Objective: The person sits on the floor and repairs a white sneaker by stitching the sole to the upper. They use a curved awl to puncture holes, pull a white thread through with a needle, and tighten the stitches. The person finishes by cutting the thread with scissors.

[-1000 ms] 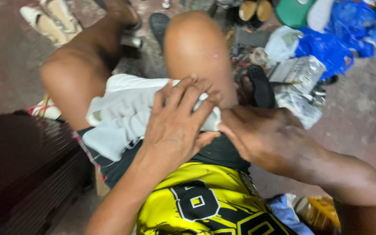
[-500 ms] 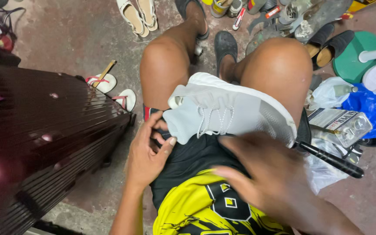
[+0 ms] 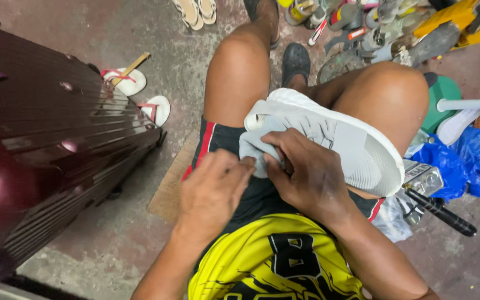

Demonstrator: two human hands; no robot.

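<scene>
A grey knit sneaker (image 3: 329, 141) lies on its side across the person's lap, white sole towards the knees. The right hand (image 3: 306, 175) has its fingers curled into the shoe's opening at the heel end, pinching the collar fabric. Just beside that grip, the left hand (image 3: 215, 191) pinches the heel edge (fingertips touching the fabric). Well left of both hands stands a maroon ribbed suitcase (image 3: 45, 144)
</scene>
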